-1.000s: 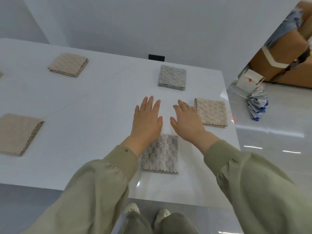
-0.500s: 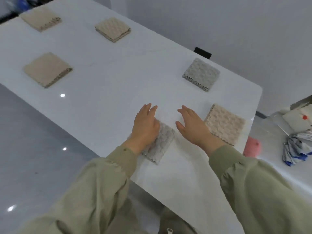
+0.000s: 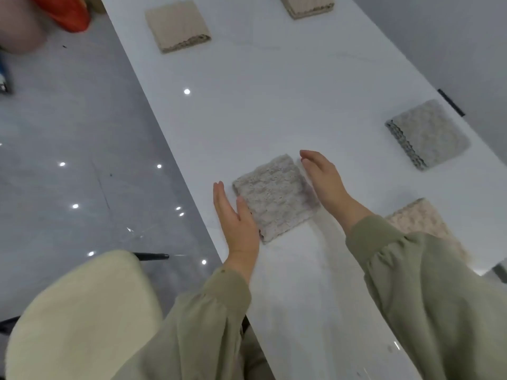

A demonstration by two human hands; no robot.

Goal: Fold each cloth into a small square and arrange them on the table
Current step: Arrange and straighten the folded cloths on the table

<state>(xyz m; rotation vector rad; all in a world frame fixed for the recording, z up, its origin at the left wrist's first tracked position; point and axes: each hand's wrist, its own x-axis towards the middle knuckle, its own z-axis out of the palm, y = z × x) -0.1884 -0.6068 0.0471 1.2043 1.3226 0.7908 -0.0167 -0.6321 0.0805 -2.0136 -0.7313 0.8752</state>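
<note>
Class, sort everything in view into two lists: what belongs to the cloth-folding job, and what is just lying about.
Belongs to the job:
middle grey cloth, left hand, right hand, far grey cloth, near beige cloth, far beige cloth, cream cloth, table.

Just lying about:
orange object, cream chair, black fitting.

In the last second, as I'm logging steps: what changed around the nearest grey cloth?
The left hand came off the top of the grey folded cloth. Both it and the right hand now stand on edge, flanking its sides with fingers straight and gripping nothing. That cloth and the other folded cloths stayed on the table.
</note>
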